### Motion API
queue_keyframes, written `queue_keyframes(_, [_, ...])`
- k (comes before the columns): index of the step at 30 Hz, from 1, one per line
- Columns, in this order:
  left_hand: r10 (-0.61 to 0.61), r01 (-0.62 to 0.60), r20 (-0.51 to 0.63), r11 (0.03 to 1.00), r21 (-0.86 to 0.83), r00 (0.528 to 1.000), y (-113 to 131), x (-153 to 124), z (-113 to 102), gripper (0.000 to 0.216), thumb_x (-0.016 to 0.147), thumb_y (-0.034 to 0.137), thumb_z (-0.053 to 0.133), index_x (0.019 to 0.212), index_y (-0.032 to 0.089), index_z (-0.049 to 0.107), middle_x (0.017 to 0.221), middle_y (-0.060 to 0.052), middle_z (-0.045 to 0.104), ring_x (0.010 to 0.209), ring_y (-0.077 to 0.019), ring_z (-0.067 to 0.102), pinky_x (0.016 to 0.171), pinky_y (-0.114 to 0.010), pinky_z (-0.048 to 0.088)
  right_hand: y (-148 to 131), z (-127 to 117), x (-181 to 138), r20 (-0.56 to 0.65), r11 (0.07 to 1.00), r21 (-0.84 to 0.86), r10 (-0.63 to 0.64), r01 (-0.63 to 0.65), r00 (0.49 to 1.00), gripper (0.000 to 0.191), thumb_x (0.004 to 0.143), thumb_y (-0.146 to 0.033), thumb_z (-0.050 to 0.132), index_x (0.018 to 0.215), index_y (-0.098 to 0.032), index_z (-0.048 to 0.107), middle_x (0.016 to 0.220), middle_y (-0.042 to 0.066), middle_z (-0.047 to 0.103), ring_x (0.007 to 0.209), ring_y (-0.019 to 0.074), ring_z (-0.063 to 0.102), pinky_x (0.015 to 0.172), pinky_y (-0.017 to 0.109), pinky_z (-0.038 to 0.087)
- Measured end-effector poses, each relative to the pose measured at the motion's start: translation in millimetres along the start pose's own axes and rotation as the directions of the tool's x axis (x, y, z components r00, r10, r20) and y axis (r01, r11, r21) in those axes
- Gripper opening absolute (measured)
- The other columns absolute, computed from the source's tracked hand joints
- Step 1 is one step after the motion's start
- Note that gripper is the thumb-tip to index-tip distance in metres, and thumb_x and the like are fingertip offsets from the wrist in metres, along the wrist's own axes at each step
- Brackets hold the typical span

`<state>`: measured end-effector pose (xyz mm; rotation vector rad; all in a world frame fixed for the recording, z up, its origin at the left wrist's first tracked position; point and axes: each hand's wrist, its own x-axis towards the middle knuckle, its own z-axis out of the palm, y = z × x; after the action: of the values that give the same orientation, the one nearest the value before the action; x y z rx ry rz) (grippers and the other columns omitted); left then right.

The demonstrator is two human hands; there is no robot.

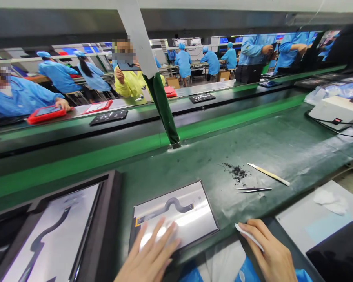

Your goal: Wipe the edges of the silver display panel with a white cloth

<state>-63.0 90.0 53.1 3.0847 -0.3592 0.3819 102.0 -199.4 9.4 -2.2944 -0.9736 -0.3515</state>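
Pressing left hand [148, 256], fingers spread flat, on the display panel [173, 215] lying at the worktop's [282, 149] near edge; pinching a white stick [248, 236] in right hand [270, 250]. Best keeping the panel pinned flat, avoiding its ribbon cable [167, 206].

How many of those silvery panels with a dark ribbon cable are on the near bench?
2. One panel lies under the left hand; a second panel sits in a dark tray at far left, cut off by the picture edge. More may lie out of view.
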Motion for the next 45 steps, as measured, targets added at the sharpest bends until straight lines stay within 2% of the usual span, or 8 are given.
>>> queue_keyframes(2, [0.107,-0.104,-0.075,0.994,0.040,0.991,12,17,11,0.038,0.099,0.015,0.042,0.133,0.024,0.057,0.147,-0.002,0.053,0.144,-0.0214,0.034,0.120,-0.045,0.016,0,0,0,0.001,1.000,-0.005,0.005,-0.005,1.000,0.035,0.105,-0.034,0.036,0.103,-0.027,0.070,0.096,0.003,0.073,0.070,0.0102,0.075,0.056,0.012,0.053])
queue_keyframes(4, [0.131,-0.121,-0.198,0.991,0.062,0.971,22,30,25,0.039,0.098,0.008,0.039,0.127,0.022,0.061,0.146,-0.004,0.054,0.145,-0.0243,0.033,0.119,-0.050,0.022,0,0,-1,0.019,1.000,-0.005,0.009,-0.009,1.000,0.034,0.105,-0.034,0.036,0.103,-0.028,0.069,0.097,0.002,0.073,0.071,0.0101,0.075,0.056,0.012,0.053])
queue_keyframes(11, [0.170,-0.171,-0.186,0.985,0.010,0.968,33,44,42,0.043,0.092,0.000,0.040,0.127,0.015,0.060,0.146,-0.014,0.051,0.147,-0.0338,0.026,0.106,-0.052,0.046,4,4,-4,0.049,1.000,0.003,0.012,-0.012,0.999,0.032,0.105,-0.034,0.037,0.107,-0.028,0.068,0.100,0.003,0.073,0.077,0.0109,0.076,0.061,0.012,0.054])
queue_keyframes(22, [0.084,-0.092,-0.156,0.995,-0.045,0.984,42,38,84,0.069,0.072,-0.004,0.046,0.138,0.018,0.049,0.155,-0.017,0.038,0.146,-0.0331,0.029,0.113,-0.061,0.034,5,5,-6,0.030,1.000,0.001,-0.001,0.001,1.000,0.035,0.105,-0.034,0.035,0.107,-0.028,0.070,0.099,0.003,0.074,0.076,0.0103,0.076,0.059,0.011,0.053])
queue_keyframes(25, [0.089,-0.096,-0.184,0.995,-0.027,0.979,42,39,82,0.073,0.068,-0.005,0.045,0.137,0.018,0.049,0.151,-0.017,0.043,0.147,-0.0322,0.028,0.112,-0.062,0.033,6,6,-7,0.036,1.000,-0.002,-0.003,0.003,0.999,0.036,0.105,-0.033,0.035,0.108,-0.027,0.070,0.100,0.004,0.074,0.078,0.0105,0.076,0.059,0.011,0.054])
queue_keyframes(32, [0.194,-0.201,-0.160,0.979,-0.027,0.968,27,40,51,0.074,0.065,-0.010,0.040,0.132,0.018,0.054,0.138,-0.016,0.057,0.145,-0.0273,0.034,0.110,-0.058,0.037,8,3,-3,0.071,0.999,-0.006,-0.047,0.047,0.996,0.032,0.105,-0.031,0.036,0.110,-0.028,0.067,0.100,0.003,0.074,0.080,0.0107,0.076,0.060,0.011,0.054])
queue_keyframes(38, [0.218,-0.236,-0.161,0.966,-0.104,0.963,19,31,39,0.057,0.075,-0.011,0.039,0.121,0.016,0.059,0.142,-0.015,0.055,0.143,-0.0257,0.038,0.115,-0.054,0.029,4,5,5,0.111,0.994,-0.003,-0.107,0.108,0.988,0.032,0.105,-0.027,0.035,0.111,-0.026,0.066,0.101,0.005,0.074,0.079,0.0104,0.076,0.060,0.011,0.054])
queue_keyframes(45, [0.260,-0.277,-0.187,0.958,-0.074,0.947,16,27,48,0.032,0.090,-0.002,0.049,0.116,0.013,0.060,0.152,-0.015,0.044,0.142,-0.0270,0.039,0.117,-0.053,0.023,2,9,10,0.114,0.985,-0.035,-0.163,0.168,0.980,0.035,0.105,-0.025,0.032,0.110,-0.026,0.066,0.099,0.004,0.075,0.079,0.0106,0.076,0.059,0.011,0.054])
